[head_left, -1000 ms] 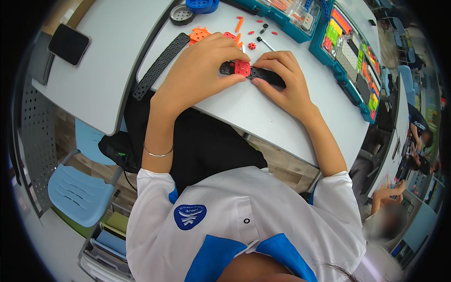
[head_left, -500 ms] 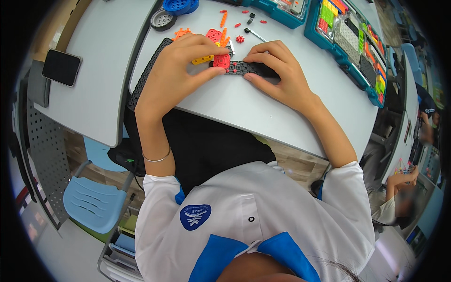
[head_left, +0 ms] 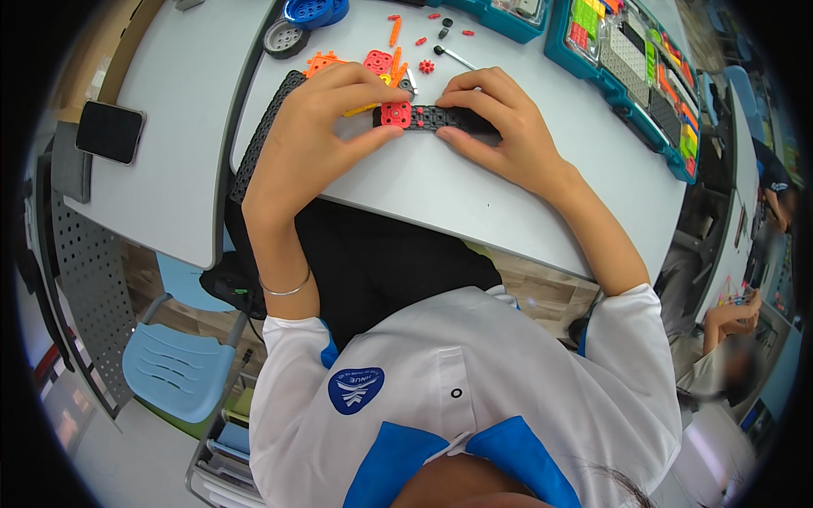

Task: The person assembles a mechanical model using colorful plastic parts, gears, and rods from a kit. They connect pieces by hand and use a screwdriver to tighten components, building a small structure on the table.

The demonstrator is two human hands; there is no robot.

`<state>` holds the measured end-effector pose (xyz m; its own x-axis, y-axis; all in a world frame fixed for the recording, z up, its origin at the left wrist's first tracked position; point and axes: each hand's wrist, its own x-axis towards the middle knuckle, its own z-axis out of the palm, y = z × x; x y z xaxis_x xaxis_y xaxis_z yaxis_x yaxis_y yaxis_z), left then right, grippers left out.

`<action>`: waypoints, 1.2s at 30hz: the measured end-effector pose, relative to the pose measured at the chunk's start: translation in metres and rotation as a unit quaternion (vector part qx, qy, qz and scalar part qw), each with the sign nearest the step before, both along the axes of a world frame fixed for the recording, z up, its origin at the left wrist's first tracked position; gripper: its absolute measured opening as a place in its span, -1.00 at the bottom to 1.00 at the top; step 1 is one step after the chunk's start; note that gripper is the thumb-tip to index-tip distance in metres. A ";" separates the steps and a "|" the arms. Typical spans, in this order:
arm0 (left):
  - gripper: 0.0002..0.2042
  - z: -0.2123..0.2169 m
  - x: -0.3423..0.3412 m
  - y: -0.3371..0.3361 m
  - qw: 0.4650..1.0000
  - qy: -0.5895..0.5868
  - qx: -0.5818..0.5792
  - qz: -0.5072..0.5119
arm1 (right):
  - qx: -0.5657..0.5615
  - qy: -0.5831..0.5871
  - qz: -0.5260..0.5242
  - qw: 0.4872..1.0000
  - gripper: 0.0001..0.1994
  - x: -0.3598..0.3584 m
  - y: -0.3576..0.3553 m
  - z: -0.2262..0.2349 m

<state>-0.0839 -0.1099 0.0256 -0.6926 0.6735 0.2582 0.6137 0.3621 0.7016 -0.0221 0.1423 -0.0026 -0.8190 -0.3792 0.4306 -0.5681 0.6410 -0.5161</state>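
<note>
My left hand [head_left: 315,140] pinches a red square plate [head_left: 395,114] between thumb and fingertips, over the left end of a black perforated building beam [head_left: 440,118]. The beam's right part is gripped by my right hand [head_left: 506,123], thumb on the near edge and fingers on the far edge. Between the hands, small red pegs [head_left: 420,124] stick up from the beam beside the plate. Partly behind my left fingers lie a yellow piece [head_left: 360,110] and an orange piece [head_left: 322,63]. My right palm hides the beam's far right end.
Beyond my hands lie another red plate [head_left: 378,61], orange strips [head_left: 395,32], a red gear [head_left: 427,67] and a black-tipped rod [head_left: 456,57]. Wheels [head_left: 285,39] stand at the back left, teal parts boxes [head_left: 618,93] at the right. A phone [head_left: 110,132] rests on the left table.
The red plate has tipped down and now lies flatter against the black beam. Both hands keep their grip. The whole view has shifted slightly.
</note>
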 end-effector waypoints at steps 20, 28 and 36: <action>-0.66 0.006 -0.002 0.002 0.950 -0.299 0.084 0.031 | -0.044 0.119 -0.028 0.992 -0.65 0.000 -0.002 0.002; -0.68 -0.001 -0.003 0.005 0.949 -0.305 0.068 0.038 | -0.040 0.121 -0.028 0.991 -0.66 0.000 -0.003 0.001; -0.75 -0.001 0.000 0.002 0.933 -0.339 0.122 0.018 | -0.036 0.114 -0.017 0.993 -0.66 0.006 -0.006 0.003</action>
